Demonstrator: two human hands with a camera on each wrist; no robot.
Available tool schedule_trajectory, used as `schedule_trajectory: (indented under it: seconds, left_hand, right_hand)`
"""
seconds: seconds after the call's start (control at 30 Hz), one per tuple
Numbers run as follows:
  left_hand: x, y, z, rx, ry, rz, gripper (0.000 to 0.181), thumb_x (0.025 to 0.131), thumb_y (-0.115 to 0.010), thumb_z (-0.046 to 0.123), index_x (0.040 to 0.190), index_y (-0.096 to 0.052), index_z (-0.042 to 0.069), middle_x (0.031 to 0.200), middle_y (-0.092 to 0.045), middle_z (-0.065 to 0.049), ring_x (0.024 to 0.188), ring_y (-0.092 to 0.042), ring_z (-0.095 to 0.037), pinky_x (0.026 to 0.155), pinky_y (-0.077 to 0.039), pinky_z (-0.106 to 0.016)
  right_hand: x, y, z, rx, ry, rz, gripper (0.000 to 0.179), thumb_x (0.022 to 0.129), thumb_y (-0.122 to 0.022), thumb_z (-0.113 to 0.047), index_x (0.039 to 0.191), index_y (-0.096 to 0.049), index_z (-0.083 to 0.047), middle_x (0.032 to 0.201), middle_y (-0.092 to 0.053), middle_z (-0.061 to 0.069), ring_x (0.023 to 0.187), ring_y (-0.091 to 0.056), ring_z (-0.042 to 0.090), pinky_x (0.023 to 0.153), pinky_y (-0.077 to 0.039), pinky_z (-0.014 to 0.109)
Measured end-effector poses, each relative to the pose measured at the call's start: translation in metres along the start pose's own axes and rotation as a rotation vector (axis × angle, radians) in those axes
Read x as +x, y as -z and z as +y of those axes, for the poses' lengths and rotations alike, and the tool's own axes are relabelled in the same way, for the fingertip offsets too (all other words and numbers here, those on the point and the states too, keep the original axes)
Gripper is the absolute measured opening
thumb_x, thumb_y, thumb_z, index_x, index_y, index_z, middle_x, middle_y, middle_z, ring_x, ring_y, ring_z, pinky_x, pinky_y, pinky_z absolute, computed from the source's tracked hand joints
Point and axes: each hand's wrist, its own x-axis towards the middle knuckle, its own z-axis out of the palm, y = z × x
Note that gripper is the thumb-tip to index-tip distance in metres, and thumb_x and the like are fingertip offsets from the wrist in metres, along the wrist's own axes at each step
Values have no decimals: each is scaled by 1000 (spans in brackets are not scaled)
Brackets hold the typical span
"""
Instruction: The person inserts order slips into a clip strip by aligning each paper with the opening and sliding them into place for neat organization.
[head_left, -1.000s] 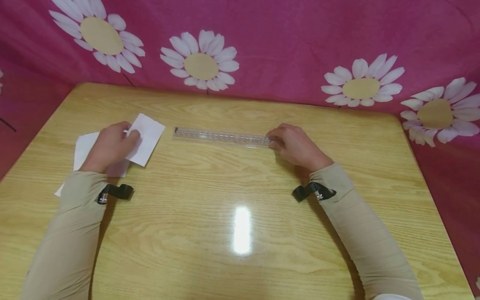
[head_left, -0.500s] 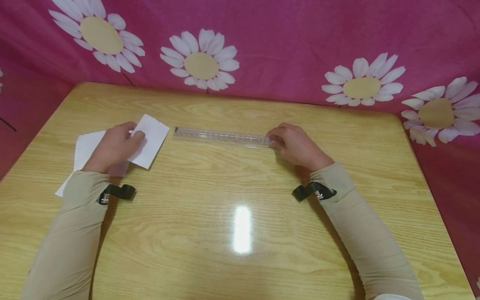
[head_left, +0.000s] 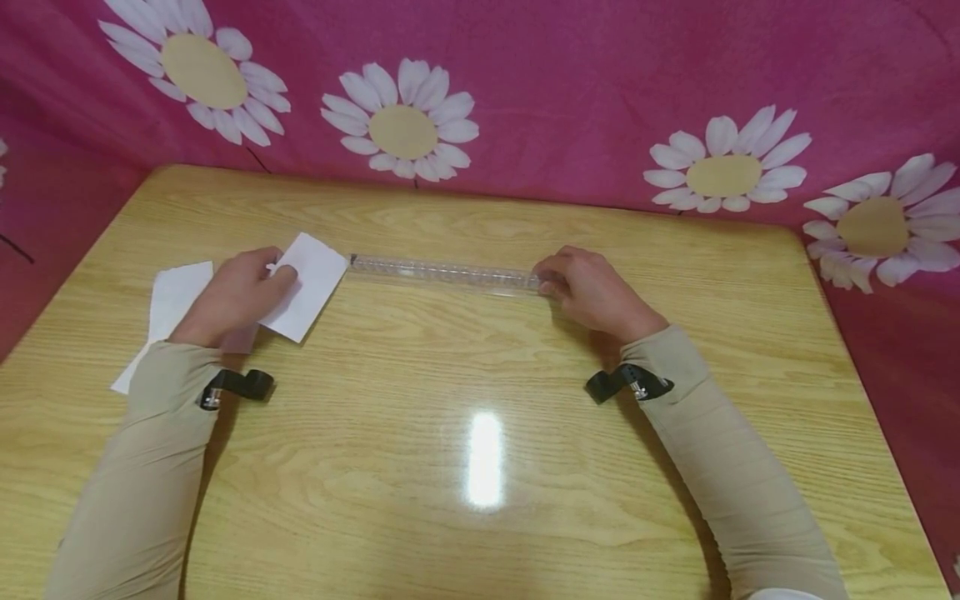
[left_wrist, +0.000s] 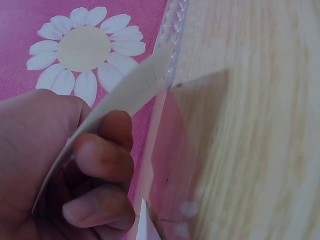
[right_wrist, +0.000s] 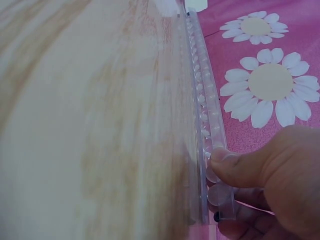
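Observation:
My left hand (head_left: 243, 292) pinches a small white sheet of paper (head_left: 307, 287) between thumb and fingers. In the left wrist view the paper (left_wrist: 137, 87) bows slightly, and its far corner overlaps the end of a long clear plastic strip. That strip (head_left: 442, 273) has a row of round, loop-like shapes along it and lies crosswise toward the back of the table. At its right end my right hand (head_left: 588, 287) grips it; the right wrist view shows the thumb (right_wrist: 232, 162) on the strip's near end, with other fingers curled beneath.
More white paper (head_left: 176, 296) lies on the wooden table (head_left: 375, 483), partly hidden under my left hand and forearm. A pink cloth (head_left: 555, 92) printed with white daisies hangs behind the table's back edge. Black straps circle both wrists.
My left hand has moved a little to the right with its sheet, bringing the sheet's corner to the strip's left end. The right hand and strip look still.

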Motion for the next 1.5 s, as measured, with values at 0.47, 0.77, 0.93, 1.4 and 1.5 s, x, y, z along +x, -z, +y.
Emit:
schedule_trajectory:
  seconds: [0.47,0.77,0.93,1.4,1.5]
  left_hand:
    - [-1,-2,0,-6,8,-137,54,109,-35,34,143,-43,-7,135,-54,-33,120,-51,-44,112,-38,-65]
    - [-1,-5,1,-24,48,-171,51,108,-37,50,101,-56,3,86,-52,-10,87,-52,-27,74,-40,-37]
    - [-2,-7,2,-20,98,-178,49,106,-40,49,99,-58,4,87,-53,-10,88,-52,-27,73,-40,-36]
    - [-1,-12,11,-75,165,-197,64,108,-37,44,146,-48,-6,142,-50,-27,120,-46,-38,107,-42,-58]
    - [0,-14,11,-73,163,-193,64,108,-34,43,148,-46,-7,143,-49,-28,120,-45,-39,109,-41,-59]
  right_hand:
    - [0,0,0,1,6,2,26,102,-63,-10,125,-69,1,112,-70,18,106,-65,34,102,-51,50]
    - [-1,1,-1,0,-4,-8,27,102,-63,-11,126,-69,0,113,-70,18,108,-65,34,103,-51,50]
    - [0,1,0,1,-9,-11,27,102,-63,-11,126,-69,0,114,-70,18,108,-65,34,104,-51,50]
    - [-1,1,0,6,-11,-11,28,102,-63,-12,127,-69,0,115,-70,18,110,-65,34,105,-50,50]
    - [-1,1,0,3,-11,-12,29,102,-63,-12,127,-68,0,115,-70,18,110,-65,34,105,-50,50]
